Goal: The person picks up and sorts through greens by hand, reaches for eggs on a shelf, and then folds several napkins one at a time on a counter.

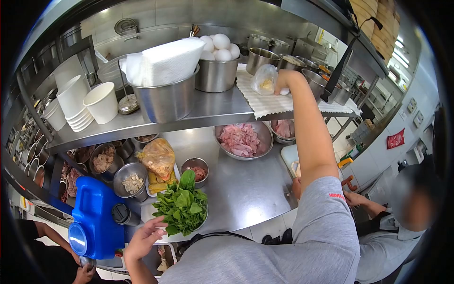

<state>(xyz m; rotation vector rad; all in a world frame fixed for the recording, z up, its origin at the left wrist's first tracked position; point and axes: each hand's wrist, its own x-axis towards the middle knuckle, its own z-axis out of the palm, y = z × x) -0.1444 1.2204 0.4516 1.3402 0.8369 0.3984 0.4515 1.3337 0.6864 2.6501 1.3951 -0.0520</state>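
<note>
My right arm stretches up to the shelf, where my right hand (285, 80) has its fingers curled downward, close against a clear plastic bag (265, 79) with yellowish contents. A small white bit shows under those fingers, but what they hold is mostly hidden. Low in the view, my left hand (145, 238) is held with fingers apart and nothing in it. Just beyond its fingertips is a heap of leafy greens (182, 204) in a bowl at the counter's front edge. The bag stands on a white ribbed cloth (257, 102).
The shelf (208, 108) bears egg pot (216, 75), paper towels (165, 59) and white tubs (100, 102). Below are raw meat bowl (243, 140), mince bowl (195, 171), bagged food (157, 158) and blue jug (97, 217). Co-workers stand at both sides; a hand (296, 187) is by the cutting board (289, 158).
</note>
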